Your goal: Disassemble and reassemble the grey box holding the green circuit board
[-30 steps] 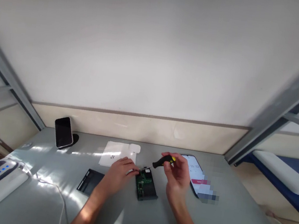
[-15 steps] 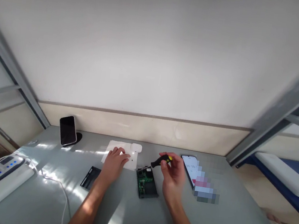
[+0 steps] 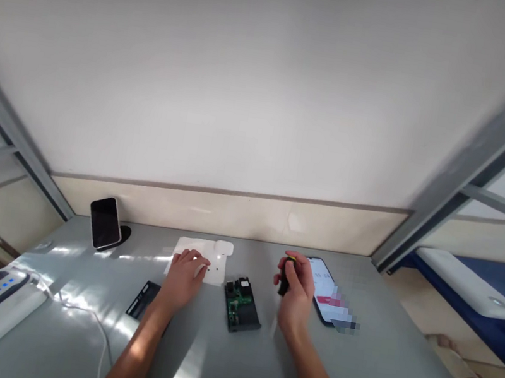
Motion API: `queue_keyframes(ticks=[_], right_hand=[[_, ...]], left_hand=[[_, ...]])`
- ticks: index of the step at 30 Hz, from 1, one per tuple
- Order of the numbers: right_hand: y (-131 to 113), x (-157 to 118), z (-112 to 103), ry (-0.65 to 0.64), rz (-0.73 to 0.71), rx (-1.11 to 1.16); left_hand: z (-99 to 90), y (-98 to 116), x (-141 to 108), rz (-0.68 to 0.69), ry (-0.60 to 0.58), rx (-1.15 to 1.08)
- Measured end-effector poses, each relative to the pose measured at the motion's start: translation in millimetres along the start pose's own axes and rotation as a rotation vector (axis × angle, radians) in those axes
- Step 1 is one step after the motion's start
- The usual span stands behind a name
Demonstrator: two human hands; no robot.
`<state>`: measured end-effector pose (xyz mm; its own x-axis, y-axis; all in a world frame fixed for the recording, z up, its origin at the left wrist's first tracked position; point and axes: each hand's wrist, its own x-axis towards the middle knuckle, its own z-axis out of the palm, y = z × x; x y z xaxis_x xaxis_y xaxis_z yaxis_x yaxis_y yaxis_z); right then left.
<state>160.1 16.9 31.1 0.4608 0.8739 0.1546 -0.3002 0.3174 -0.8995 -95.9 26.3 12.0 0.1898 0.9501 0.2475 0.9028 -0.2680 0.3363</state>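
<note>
Screwdriver (image 3: 285, 278) is being gripped by curled fingers of the right hand (image 3: 298, 289); over the white sheet (image 3: 200, 245), the left hand (image 3: 183, 277) is being held half-curled, any hold being unclear; between them, the circuit-board case (image 3: 242, 305) is being supported by the desk (image 3: 324, 366)

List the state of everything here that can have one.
Screwdriver: gripped in the right hand
Left hand: over the paper, grip unclear
Black case: open, green circuit board exposed
Black cover: lying apart, partly hidden
Paper: flat, dark specks on top
Phone: lying flat, screen lit
Small screen: dark, leaning back
Power strip: blue lights on
</note>
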Motion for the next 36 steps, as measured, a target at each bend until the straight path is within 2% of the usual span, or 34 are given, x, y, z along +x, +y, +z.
queue_keyframes(ticks=[3,6,9,14,16,18,20,21,24,27,29,32,36], right_hand=[[1,5,-2,0.002,0.057,-0.067],[7,11,-4,-0.106,0.116,-0.176],[15,18,-8,-0.298,0.173,-0.315],[20,19,-21,-0.705,0.205,-0.531],[19,16,-26,-0.826,0.195,-0.598],[19,13,-29,-0.892,0.161,-0.67],[20,11,-30,-0.923,0.118,-0.731],[21,11,-29,-0.93,0.101,-0.751],[22,14,-29,-0.925,0.065,-0.811],[21,21,-31,-0.894,0.046,-0.881],[20,27,-34,-0.866,0.032,-0.93],[20,31,-38,-0.809,0.008,-1.004],[26,23,-43,-0.719,-0.001,-1.077]], left_hand=[[1.2,25,-7,0.107,-0.078,-0.092],[8.4,51,-17,0.197,-0.149,-0.187],[17.4,65,-23,0.175,-0.177,-0.27],[18.0,62,-21,0.207,-0.2,-0.458],[13.7,63,-23,0.188,-0.149,-0.464],[10.4,69,-32,0.129,-0.04,-0.418],[11.4,79,-48,0.09,0.066,-0.357],[14.0,84,-57,0.109,0.083,-0.33],[26.9,94,-86,0.215,-0.008,-0.183],[34.0,91,-102,0.193,-0.068,-0.109],[29.3,83,-105,0.161,-0.096,-0.081],[11.6,68,-104,0.127,-0.176,-0.008],[-7.2,48,-97,0.138,-0.253,0.114]])
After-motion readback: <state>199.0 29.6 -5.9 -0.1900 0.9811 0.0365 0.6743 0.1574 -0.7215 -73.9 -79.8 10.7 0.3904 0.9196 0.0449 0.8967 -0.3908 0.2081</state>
